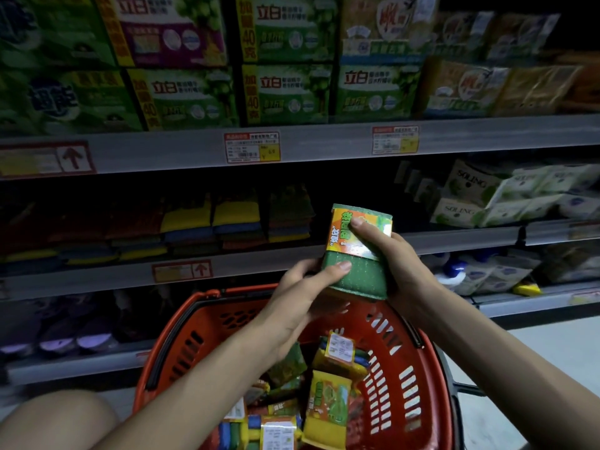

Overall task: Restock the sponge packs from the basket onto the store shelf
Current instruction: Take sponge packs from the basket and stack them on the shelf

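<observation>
Dim store shelf (97, 277) behind the basket (181, 323). Above the basket we hold a sponge pack (363, 274) — left hand (302, 287) pinching its lower end, right hand (402, 264) clasping its upper half. Likely light, squashy; grip the flat sides.

Over basket (211, 323), before shelf (259, 264): sponge pack (357, 254); stacks (237, 222), probably sponges, on shelf.

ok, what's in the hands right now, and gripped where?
One green sponge pack, in both hands: the right hand grips its labelled upper part, the left hand holds its green lower end.
</observation>
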